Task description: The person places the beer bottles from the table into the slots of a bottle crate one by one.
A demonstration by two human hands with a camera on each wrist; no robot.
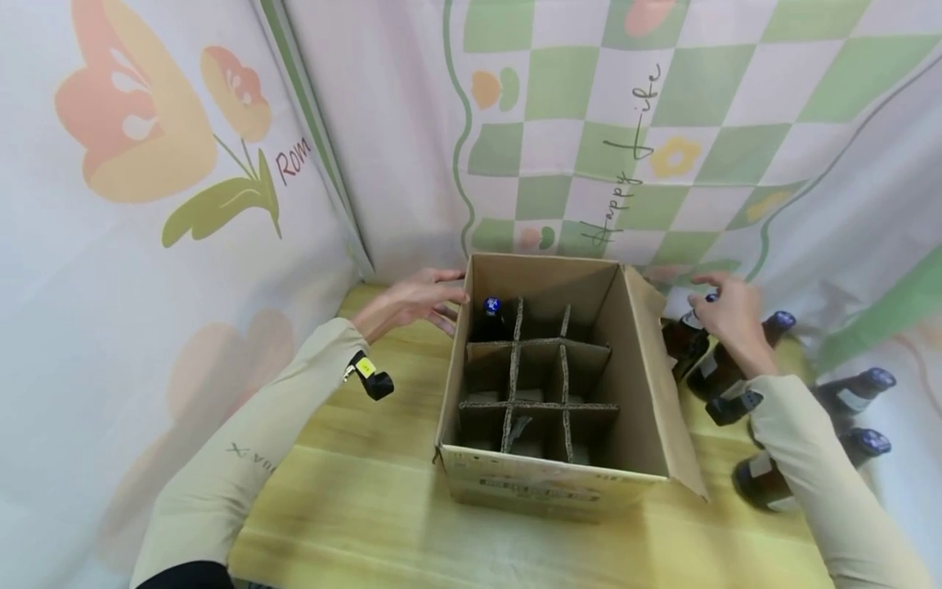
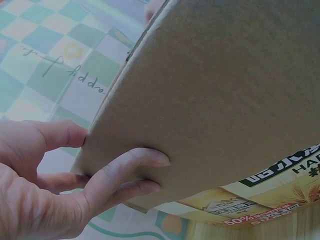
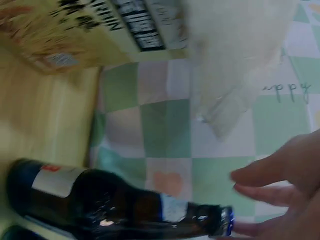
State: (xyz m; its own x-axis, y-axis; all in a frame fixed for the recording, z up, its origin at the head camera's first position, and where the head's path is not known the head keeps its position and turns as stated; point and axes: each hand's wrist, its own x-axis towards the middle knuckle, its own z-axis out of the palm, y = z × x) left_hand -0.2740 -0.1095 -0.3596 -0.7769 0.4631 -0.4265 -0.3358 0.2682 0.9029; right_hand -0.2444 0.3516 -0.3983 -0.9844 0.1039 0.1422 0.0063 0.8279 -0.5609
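Note:
A cardboard box (image 1: 640, 393) with cardboard dividers (image 1: 540, 405) stands open on the table. In its back left compartment is a bottle (image 1: 491, 307) with a blue cap. My left hand (image 1: 415, 301) is at the back left corner, its spread fingers resting on the box's side; the left wrist view shows the fingertips against plain brown cardboard. Right of the box, my right hand (image 1: 736, 315) is over a dark beer bottle (image 1: 684, 343). In the right wrist view its fingers are spread beside that bottle's blue-capped mouth, with thumb and fingers apart.
Several more dark bottles (image 1: 846, 397) with blue caps stand on the wooden table (image 1: 353, 491) to the right, close to the right forearm. A side flap (image 1: 666, 393) of the box hangs outward towards them. A patterned curtain (image 1: 559, 106) lies close behind the box.

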